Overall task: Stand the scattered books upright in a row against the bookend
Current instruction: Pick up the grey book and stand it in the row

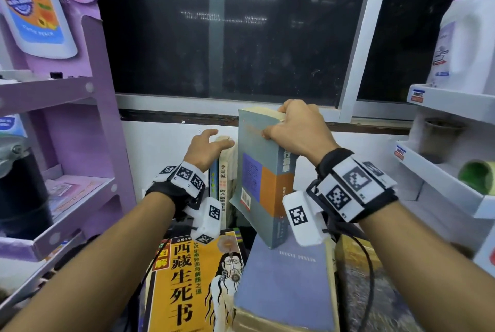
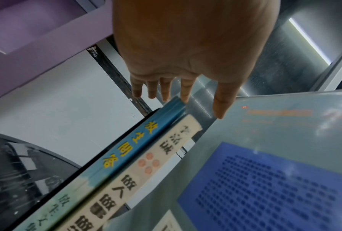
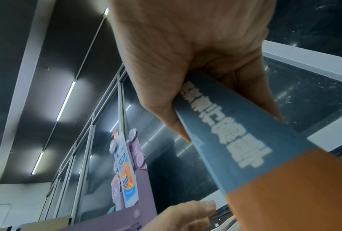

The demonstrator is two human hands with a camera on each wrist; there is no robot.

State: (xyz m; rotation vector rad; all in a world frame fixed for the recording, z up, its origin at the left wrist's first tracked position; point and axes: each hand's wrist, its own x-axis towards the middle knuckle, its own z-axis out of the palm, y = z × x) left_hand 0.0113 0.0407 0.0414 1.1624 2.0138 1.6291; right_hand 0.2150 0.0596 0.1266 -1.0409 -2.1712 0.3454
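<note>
My right hand grips the top of a thick grey-blue book with an orange and purple cover, holding it upright and slightly tilted above the lying books. In the right wrist view its spine runs between thumb and fingers. Left of it stand two thin books, one with a blue spine and one with a cream spine. My left hand lies open on their tops, fingers straight. A yellow book and a blue-grey book lie flat in front. I cannot make out the bookend.
A purple cardboard shelf unit stands at the left, with a dark round container beside it. White shelves with a detergent bottle and a green cup stand at the right. A dark window is behind.
</note>
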